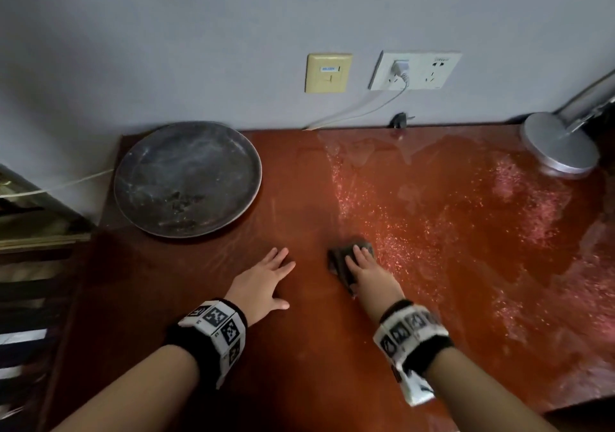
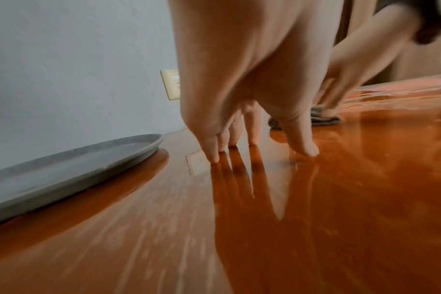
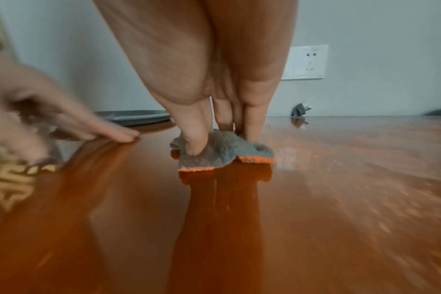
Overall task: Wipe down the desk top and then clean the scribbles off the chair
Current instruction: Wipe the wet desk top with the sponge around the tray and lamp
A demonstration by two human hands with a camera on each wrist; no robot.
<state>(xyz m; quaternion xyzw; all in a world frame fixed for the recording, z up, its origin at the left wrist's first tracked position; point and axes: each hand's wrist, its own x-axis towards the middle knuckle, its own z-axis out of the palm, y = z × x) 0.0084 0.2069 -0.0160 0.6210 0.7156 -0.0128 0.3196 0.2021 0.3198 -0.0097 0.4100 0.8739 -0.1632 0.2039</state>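
Observation:
The reddish-brown desk top (image 1: 299, 348) is glossy, with wet, speckled patches across its right half (image 1: 449, 218). A small grey cloth (image 1: 346, 262) with an orange edge (image 3: 222, 151) lies bunched on the desk near the middle. My right hand (image 1: 362, 265) presses it down with straight fingers (image 3: 194, 139) on top of it. My left hand (image 1: 266, 275) rests flat on the bare desk a little to the left of the cloth, its fingertips (image 2: 214, 157) touching the wood and holding nothing. The chair is not in view.
A round grey metal tray (image 1: 186, 178) lies at the desk's back left. A lamp's silver round base (image 1: 559, 145) stands at the back right corner. Wall sockets (image 1: 416, 70) with a plugged cable sit above the desk's back edge. Stacked items (image 1: 33, 265) lie beyond the left edge.

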